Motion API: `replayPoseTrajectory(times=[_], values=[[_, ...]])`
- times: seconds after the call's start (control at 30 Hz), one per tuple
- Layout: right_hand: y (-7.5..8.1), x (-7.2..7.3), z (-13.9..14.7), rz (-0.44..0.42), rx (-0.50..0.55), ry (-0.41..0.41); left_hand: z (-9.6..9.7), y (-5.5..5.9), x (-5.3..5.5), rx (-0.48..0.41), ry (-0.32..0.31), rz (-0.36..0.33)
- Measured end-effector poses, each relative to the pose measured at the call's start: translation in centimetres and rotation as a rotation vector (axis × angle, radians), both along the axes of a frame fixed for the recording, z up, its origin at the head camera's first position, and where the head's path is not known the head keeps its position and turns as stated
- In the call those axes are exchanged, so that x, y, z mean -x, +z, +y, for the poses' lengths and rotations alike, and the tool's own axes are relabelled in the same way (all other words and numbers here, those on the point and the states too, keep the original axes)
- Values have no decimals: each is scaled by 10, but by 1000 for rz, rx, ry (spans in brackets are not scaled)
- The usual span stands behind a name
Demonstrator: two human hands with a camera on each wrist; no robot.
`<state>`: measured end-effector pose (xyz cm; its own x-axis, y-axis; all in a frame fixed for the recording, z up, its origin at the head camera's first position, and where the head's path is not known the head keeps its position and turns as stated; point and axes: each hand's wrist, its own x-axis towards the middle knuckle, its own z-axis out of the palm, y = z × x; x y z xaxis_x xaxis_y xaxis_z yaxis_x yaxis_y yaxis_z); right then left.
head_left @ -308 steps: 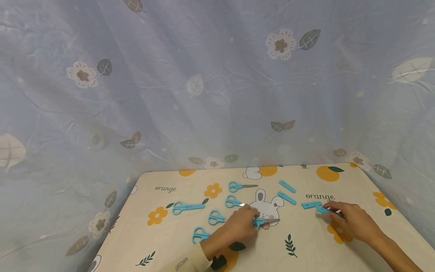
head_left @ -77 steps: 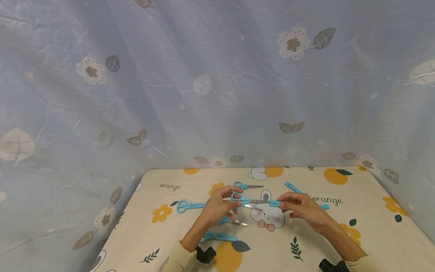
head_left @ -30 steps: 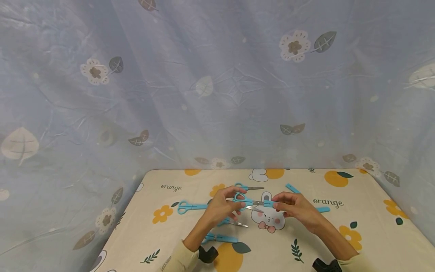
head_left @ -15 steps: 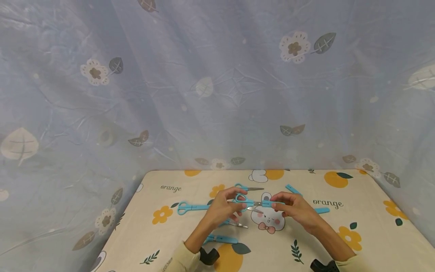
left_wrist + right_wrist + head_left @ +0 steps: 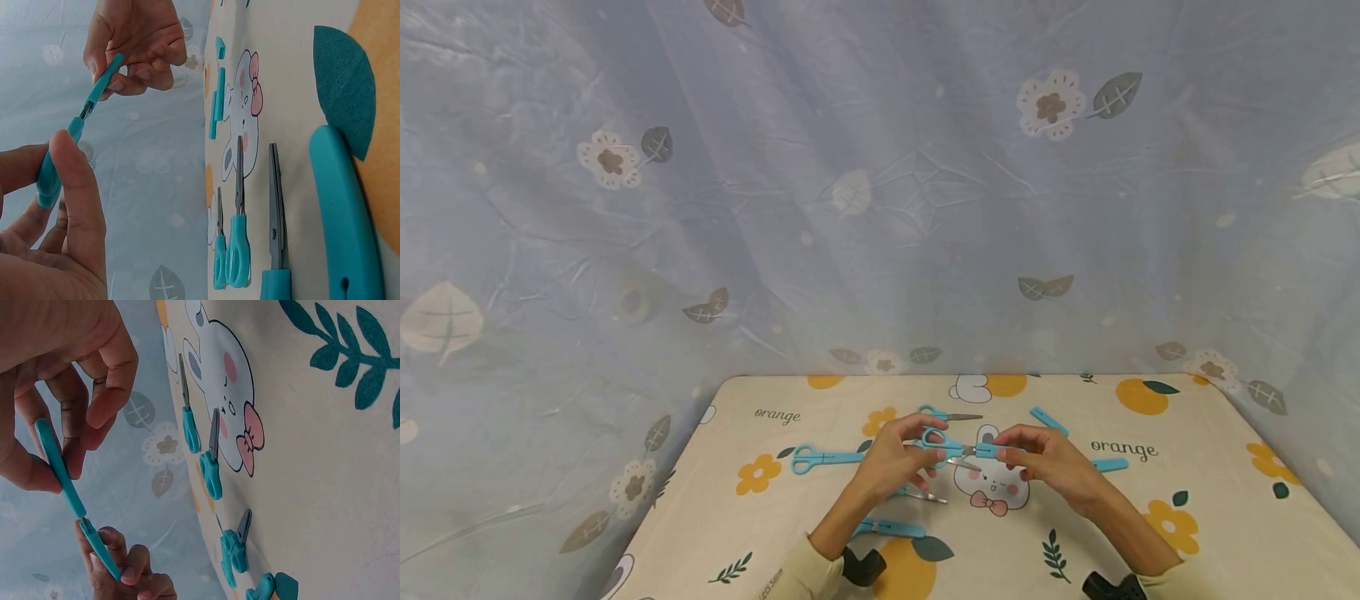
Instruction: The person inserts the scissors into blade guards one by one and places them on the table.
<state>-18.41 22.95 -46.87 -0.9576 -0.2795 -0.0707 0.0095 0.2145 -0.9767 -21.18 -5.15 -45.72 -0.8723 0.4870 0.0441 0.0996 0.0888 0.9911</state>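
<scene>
My left hand (image 5: 887, 458) grips a pair of scissors (image 5: 938, 443) by its light-blue handles, above the table. From the right, my right hand (image 5: 1060, 467) pinches a light-blue blade cover (image 5: 987, 451) between thumb and fingers. The cover sits over most of the scissors' blades; a short strip of metal shows between cover and handles. In the right wrist view the cover (image 5: 59, 465) lies nearly in line with the scissors (image 5: 100, 549). Below lie uncovered scissors (image 5: 239, 244), partly hidden by my left hand in the head view.
Bare-bladed scissors (image 5: 958, 416) lie farther back, another pair (image 5: 925, 495) nearer. Covered scissors lie at front (image 5: 891, 527) and left (image 5: 827, 457). Loose covers rest at back right (image 5: 1048, 421) and behind my right hand (image 5: 1109, 464). A patterned cloth (image 5: 1097, 533) covers the table; a curtain (image 5: 880, 208) hangs behind.
Ten seconds ago my hands were apart, the right at the loose covers. Since then they have come together, and the cover has slid left along the blades, hiding more metal.
</scene>
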Motion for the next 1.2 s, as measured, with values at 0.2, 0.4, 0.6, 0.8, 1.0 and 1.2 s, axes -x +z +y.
replayPoseTrajectory(times=[0.2,0.4,0.6,0.8,1.0,1.2], values=[[-1,1,-2,10,14,-9,0,-1,0,0,1,5],[-3,1,-4,28,-1,-18,1,-2,0,-6,-3,1],[-4,2,-4,39,-6,-14,0,-3,1,-2,-19,9],[-4,2,-5,36,12,-4,0,-3,0,-2,-32,-6],[-5,3,-7,21,37,-10,1,-6,1,-14,-34,-15],[-6,3,-9,-22,65,-15,1,-7,0,-15,-29,-26]])
